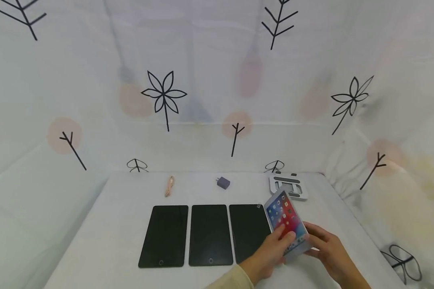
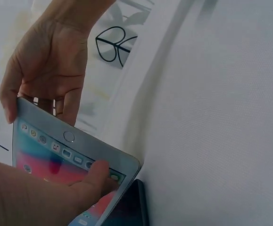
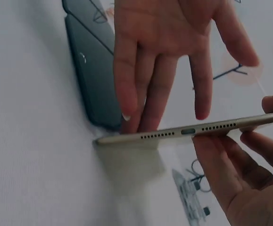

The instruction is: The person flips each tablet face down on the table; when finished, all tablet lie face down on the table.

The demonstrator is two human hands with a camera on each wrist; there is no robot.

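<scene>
A tablet (image 1: pixel 287 210) with colourful app icons on its front is tilted up off the table, right of the dark tablets. My right hand (image 1: pixel 329 249) pinches its lower right side, thumb above and fingers beneath in the right wrist view. My left hand (image 1: pixel 269 253) reaches over the front, its fingers fairly straight and touching or just above the screen. The tablet's bottom edge (image 3: pixel 164 134) shows a port and speaker holes in the right wrist view. A round home button (image 2: pixel 69 137) appears in the left wrist view.
Three dark tablets lie in a row: left (image 1: pixel 162 237), middle (image 1: pixel 210 237) and right (image 1: pixel 247 228), the last partly covered. Behind them are a bundled cable (image 1: pixel 169 186), a dark plug adapter (image 1: pixel 223 183) and a silver stand (image 1: pixel 299 195). Patterned cloth surrounds the white table (image 1: pixel 105 241).
</scene>
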